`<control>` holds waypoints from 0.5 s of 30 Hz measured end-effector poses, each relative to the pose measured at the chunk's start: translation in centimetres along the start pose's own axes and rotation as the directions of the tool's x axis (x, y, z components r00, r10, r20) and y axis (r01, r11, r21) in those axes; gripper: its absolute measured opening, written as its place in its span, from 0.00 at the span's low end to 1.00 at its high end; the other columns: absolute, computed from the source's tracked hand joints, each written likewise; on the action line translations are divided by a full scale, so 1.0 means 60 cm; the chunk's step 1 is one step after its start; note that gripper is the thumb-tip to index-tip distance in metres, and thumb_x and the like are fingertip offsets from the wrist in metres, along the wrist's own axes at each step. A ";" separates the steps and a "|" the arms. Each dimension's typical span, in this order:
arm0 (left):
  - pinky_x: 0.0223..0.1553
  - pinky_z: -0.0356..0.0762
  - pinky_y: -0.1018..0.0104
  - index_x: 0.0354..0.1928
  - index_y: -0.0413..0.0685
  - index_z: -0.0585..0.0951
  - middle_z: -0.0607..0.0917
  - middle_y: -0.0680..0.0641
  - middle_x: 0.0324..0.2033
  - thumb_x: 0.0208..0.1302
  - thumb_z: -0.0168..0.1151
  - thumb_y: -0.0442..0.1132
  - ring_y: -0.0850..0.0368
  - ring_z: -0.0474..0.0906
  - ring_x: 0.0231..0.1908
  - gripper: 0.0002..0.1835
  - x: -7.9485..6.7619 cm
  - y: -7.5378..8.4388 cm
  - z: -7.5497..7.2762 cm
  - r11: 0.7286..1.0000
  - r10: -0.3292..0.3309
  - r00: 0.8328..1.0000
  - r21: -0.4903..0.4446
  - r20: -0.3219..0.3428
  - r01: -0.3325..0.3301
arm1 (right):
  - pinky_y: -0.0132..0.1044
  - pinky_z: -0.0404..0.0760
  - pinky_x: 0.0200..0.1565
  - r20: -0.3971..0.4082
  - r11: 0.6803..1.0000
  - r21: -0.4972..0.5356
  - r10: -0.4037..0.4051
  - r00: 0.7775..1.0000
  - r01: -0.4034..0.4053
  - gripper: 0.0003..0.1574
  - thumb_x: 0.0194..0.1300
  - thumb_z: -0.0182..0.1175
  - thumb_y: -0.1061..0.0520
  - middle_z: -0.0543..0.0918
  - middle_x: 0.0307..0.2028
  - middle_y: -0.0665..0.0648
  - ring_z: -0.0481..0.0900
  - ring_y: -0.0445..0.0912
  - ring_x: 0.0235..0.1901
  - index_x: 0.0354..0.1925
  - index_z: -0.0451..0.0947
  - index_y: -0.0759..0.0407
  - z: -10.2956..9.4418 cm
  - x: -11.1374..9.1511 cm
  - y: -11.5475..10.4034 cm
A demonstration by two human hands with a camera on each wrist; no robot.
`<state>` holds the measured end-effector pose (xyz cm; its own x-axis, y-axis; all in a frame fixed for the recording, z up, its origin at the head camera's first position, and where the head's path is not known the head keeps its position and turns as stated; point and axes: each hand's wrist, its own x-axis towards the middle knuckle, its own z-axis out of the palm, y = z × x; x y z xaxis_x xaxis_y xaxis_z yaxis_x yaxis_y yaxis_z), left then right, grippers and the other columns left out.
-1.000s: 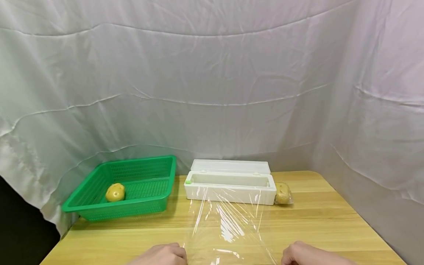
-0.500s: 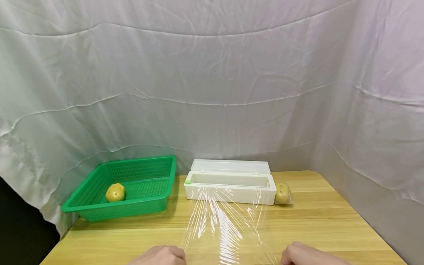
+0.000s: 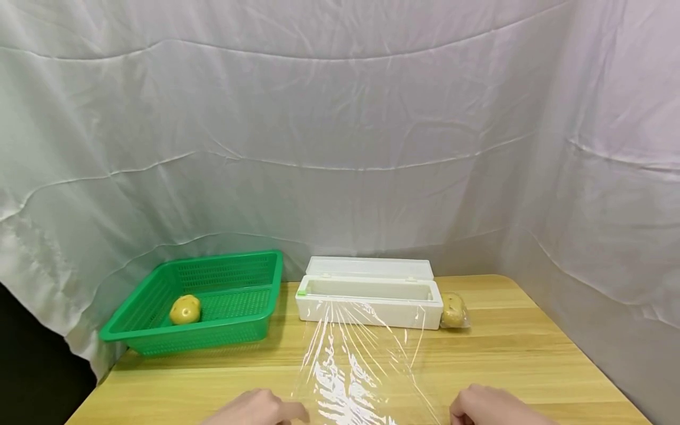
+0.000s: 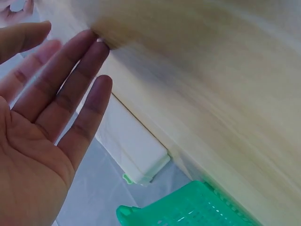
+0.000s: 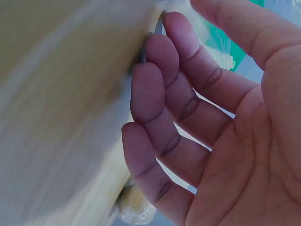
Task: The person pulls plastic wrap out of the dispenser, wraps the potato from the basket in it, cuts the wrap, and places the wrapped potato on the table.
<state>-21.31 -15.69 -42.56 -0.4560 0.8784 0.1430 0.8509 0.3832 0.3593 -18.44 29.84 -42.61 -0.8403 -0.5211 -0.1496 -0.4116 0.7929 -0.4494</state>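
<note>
Clear plastic wrap (image 3: 345, 378) stretches from the front of a white wrap dispenser box (image 3: 369, 310) over the table towards me. At its near left edge is my left hand (image 3: 262, 407); in the left wrist view its fingers (image 4: 77, 122) lie fairly straight, the thumb apart from them. My right hand (image 3: 491, 407) is low by the wrap's right edge. In the right wrist view its fingers (image 5: 148, 94) bend loosely with their tips at the tabletop, and the thumb stands off from them. The wrap's near end is out of view.
A green basket (image 3: 196, 330) at the left holds one potato (image 3: 185, 309). Another potato (image 3: 453, 310), wrapped in film, sits against the box's right end. The box's lid (image 3: 370, 268) is up. Grey cloth (image 3: 340, 147) hangs behind the wooden table (image 3: 510, 354).
My left index finger has lifted and reached out rightward over the wrap's edge. The wrap's creases and glare have shifted. My right hand has barely moved.
</note>
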 end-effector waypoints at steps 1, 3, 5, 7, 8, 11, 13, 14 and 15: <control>0.33 0.75 0.87 0.54 0.60 0.85 0.89 0.67 0.31 0.79 0.61 0.55 0.89 0.76 0.31 0.12 0.001 -0.003 -0.002 1.000 0.004 1.000 -0.024 0.004 -0.004 | 0.28 0.68 0.24 -0.007 1.000 0.008 -0.011 1.000 0.011 0.14 0.58 0.72 0.57 0.69 0.17 0.34 0.65 0.29 0.20 0.21 0.79 0.43 -0.003 -0.001 0.001; 0.36 0.77 0.86 0.61 0.56 0.83 0.90 0.65 0.34 0.78 0.64 0.53 0.86 0.78 0.34 0.17 0.001 -0.009 -0.008 0.999 -0.001 1.000 -0.048 0.010 0.001 | 0.29 0.68 0.25 -0.037 0.999 0.032 -0.028 0.999 0.029 0.14 0.60 0.72 0.55 0.71 0.18 0.34 0.67 0.28 0.21 0.22 0.79 0.41 -0.011 -0.004 0.005; 0.37 0.79 0.82 0.61 0.55 0.83 0.89 0.64 0.36 0.78 0.66 0.48 0.82 0.79 0.36 0.16 0.001 -0.014 -0.014 0.998 -0.029 1.000 -0.059 0.003 0.029 | 0.29 0.69 0.26 -0.065 0.998 0.063 -0.026 0.998 0.030 0.14 0.64 0.73 0.51 0.73 0.19 0.34 0.69 0.29 0.22 0.24 0.79 0.39 -0.020 -0.005 0.011; 0.38 0.81 0.78 0.59 0.56 0.85 0.88 0.64 0.39 0.76 0.67 0.46 0.79 0.80 0.38 0.14 0.002 -0.019 -0.020 0.995 -0.083 0.996 -0.055 -0.025 0.082 | 0.30 0.68 0.27 -0.113 0.997 0.077 -0.022 0.993 0.031 0.14 0.68 0.72 0.46 0.74 0.21 0.35 0.69 0.29 0.23 0.27 0.79 0.38 -0.030 -0.005 0.019; 0.39 0.83 0.76 0.58 0.57 0.86 0.88 0.64 0.41 0.75 0.68 0.44 0.77 0.81 0.39 0.13 0.003 -0.020 -0.023 0.992 -0.119 0.992 -0.045 -0.043 0.117 | 0.30 0.68 0.27 -0.147 0.998 0.060 -0.025 0.989 0.034 0.13 0.69 0.71 0.44 0.74 0.22 0.35 0.69 0.29 0.24 0.28 0.79 0.37 -0.034 -0.003 0.023; 0.44 0.87 0.69 0.57 0.56 0.86 0.89 0.59 0.48 0.74 0.69 0.41 0.70 0.84 0.45 0.12 0.009 -0.028 -0.026 0.983 -0.177 0.975 0.024 -0.134 0.182 | 0.30 0.70 0.29 -0.240 0.999 0.010 -0.034 0.970 0.037 0.10 0.72 0.70 0.44 0.76 0.25 0.36 0.70 0.28 0.27 0.34 0.80 0.39 -0.046 0.007 0.037; 0.47 0.88 0.65 0.58 0.53 0.86 0.89 0.55 0.51 0.72 0.71 0.41 0.64 0.85 0.47 0.15 0.015 -0.037 -0.026 0.976 -0.191 0.962 0.068 -0.198 0.207 | 0.30 0.73 0.31 -0.293 0.999 0.006 -0.033 0.956 0.036 0.08 0.73 0.69 0.46 0.78 0.28 0.37 0.71 0.28 0.29 0.39 0.82 0.45 -0.053 0.016 0.046; 0.48 0.88 0.63 0.59 0.52 0.85 0.89 0.54 0.52 0.71 0.71 0.40 0.61 0.86 0.48 0.16 0.018 -0.041 -0.026 0.972 -0.195 0.953 0.085 -0.230 0.219 | 0.30 0.74 0.32 -0.312 0.999 0.010 -0.034 0.949 0.039 0.09 0.74 0.69 0.47 0.80 0.30 0.38 0.72 0.28 0.30 0.42 0.83 0.49 -0.056 0.020 0.050; 0.48 0.88 0.62 0.60 0.49 0.84 0.89 0.51 0.53 0.71 0.72 0.39 0.57 0.86 0.48 0.17 0.022 -0.045 -0.026 0.970 -0.194 0.946 0.094 -0.261 0.225 | 0.31 0.76 0.33 -0.324 0.999 0.027 -0.025 0.946 0.036 0.10 0.74 0.69 0.48 0.81 0.31 0.40 0.74 0.28 0.31 0.44 0.84 0.52 -0.059 0.024 0.054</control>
<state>-24.64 -16.02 -41.89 -0.6646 0.6817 0.3060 0.7470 0.5965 0.2936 -22.24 32.79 -41.16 -0.8985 -0.4104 0.1555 -0.4321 0.7649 -0.4777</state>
